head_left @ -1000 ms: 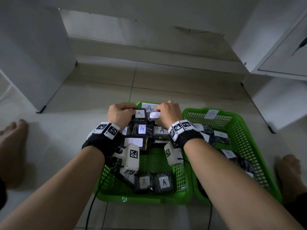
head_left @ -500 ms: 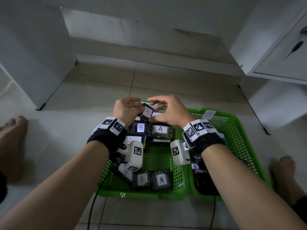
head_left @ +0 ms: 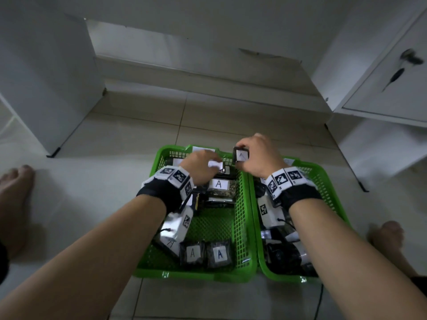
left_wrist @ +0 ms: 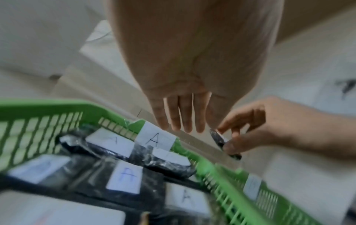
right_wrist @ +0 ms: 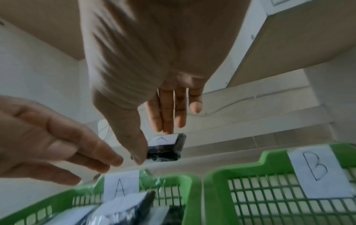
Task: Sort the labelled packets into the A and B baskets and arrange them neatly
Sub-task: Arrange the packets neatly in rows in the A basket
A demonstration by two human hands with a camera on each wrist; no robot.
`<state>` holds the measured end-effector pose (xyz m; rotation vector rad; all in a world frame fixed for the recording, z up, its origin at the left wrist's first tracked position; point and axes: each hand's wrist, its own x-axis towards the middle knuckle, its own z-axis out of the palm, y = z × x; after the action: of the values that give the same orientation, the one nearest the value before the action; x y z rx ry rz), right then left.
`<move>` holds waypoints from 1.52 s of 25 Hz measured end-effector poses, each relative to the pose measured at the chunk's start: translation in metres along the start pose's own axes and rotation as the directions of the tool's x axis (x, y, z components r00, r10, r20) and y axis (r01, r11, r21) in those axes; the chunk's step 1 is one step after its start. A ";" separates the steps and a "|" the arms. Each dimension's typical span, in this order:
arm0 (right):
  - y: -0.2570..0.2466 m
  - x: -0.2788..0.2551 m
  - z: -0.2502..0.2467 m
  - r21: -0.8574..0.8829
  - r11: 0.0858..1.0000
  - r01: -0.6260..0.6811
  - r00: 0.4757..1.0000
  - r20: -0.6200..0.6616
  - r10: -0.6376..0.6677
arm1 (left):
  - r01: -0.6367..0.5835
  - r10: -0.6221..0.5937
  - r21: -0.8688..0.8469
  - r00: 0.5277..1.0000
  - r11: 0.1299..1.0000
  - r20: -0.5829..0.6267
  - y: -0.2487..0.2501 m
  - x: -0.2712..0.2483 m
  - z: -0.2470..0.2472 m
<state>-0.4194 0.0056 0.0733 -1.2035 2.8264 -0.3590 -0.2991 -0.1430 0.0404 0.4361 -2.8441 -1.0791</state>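
Two green baskets stand side by side on the floor: basket A [head_left: 196, 274] on the left, basket B [head_left: 323, 174] on the right. Several black packets with white "A" labels [head_left: 218, 184] lie in basket A, two at its near end [head_left: 193, 252]. My right hand [head_left: 254, 155] pinches a small black packet [head_left: 241, 155] between thumb and fingers, held above the far rims where the baskets meet; in the right wrist view the same packet [right_wrist: 165, 146] shows its label. My left hand [head_left: 203, 165] hovers over the far end of basket A, its fingers [left_wrist: 183, 121] straight and holding nothing.
Dark packets with white labels [head_left: 279, 252] fill basket B, partly hidden by my right arm. Bare feet rest on the tiles at left [head_left: 13, 181] and right [head_left: 388, 234]. White cabinets [head_left: 46, 77] [head_left: 392, 88] flank a floor step beyond the baskets.
Both hands were on packets at basket A's far end. My right hand has lifted one packet up and to the right; my left hand has let go and opened.
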 end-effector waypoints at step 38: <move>-0.068 -0.107 0.066 -0.161 0.964 0.211 0.705 0.709 -0.036 | -0.177 -0.144 0.474 0.812 0.863 0.566 -0.007 -0.104 0.043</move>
<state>-0.2883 0.0235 0.0199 -1.2240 2.1463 0.3815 -0.2047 -0.0907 0.0066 0.0890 -3.6909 -0.4738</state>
